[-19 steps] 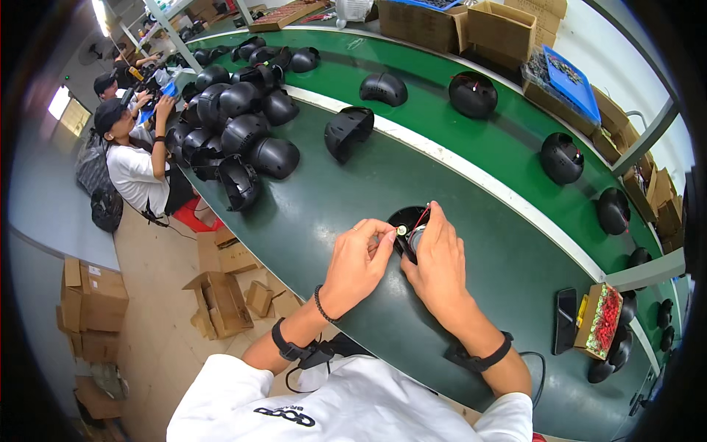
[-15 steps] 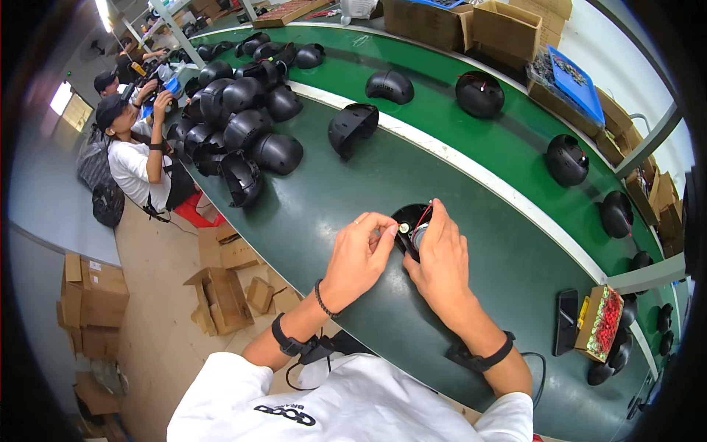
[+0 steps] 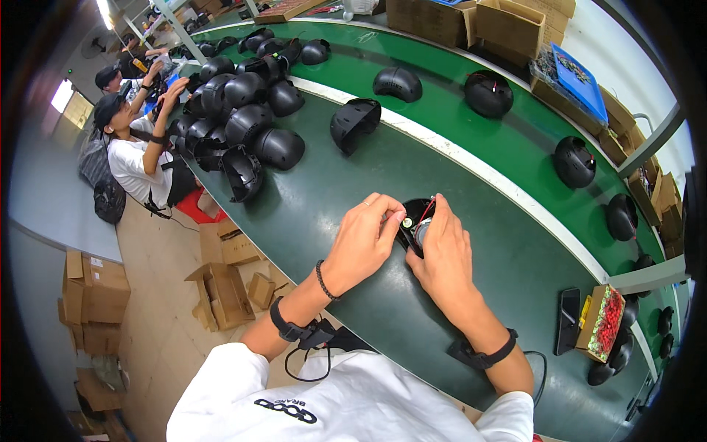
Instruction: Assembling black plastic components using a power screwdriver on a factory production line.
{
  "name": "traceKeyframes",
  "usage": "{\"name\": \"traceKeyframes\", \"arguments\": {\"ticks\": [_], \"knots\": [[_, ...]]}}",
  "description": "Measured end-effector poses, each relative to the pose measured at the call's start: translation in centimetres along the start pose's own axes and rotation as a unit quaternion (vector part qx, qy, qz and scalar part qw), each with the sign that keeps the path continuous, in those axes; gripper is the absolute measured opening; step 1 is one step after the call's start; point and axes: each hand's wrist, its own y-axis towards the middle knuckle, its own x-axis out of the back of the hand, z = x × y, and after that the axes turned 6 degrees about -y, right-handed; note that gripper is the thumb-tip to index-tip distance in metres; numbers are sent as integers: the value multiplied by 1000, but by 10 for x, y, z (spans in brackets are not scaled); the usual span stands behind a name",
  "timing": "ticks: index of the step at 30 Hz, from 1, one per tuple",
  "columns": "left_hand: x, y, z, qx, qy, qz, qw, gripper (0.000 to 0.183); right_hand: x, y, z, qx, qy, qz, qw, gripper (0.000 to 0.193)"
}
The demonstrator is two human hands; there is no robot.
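Note:
A black plastic dome shell (image 3: 417, 207) rests on the dark green worktable with its hollow side up. Inside it show a small pale round disc (image 3: 407, 222), a round silver-rimmed part (image 3: 422, 233) like a speaker, and a red wire (image 3: 427, 209). My right hand (image 3: 446, 259) wraps round the shell's right side and steadies it. At the shell's left edge, beside the disc, my left hand (image 3: 364, 239) is closed in a pinch; a bit of red shows at its fingertips, too small to name.
Black shells (image 3: 250, 121) are heaped at the left, one loose shell (image 3: 355, 125) nearby. More ride the green conveyor belt (image 3: 442, 125). At right lie a phone (image 3: 567, 322) and a box of small red parts (image 3: 605, 320). Co-workers (image 3: 140, 158) sit left; cartons (image 3: 221, 295) stand on the floor.
Shells on the belt have shifted slightly to the right in the picture. My left hand has edged slightly up and right at the shell. The nearest co-worker's hands have moved.

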Motion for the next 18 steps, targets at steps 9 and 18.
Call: {"name": "traceKeyframes", "arguments": {"ticks": [9, 18], "knots": [[2, -15, -9, -14, 27, 15, 999, 11, 4, 1, 1, -2, 11, 17, 1000, 97], [-30, -45, 2, 17, -11, -81, 996, 9, -1, 6, -4, -15, 4, 19, 1000, 96]]}}
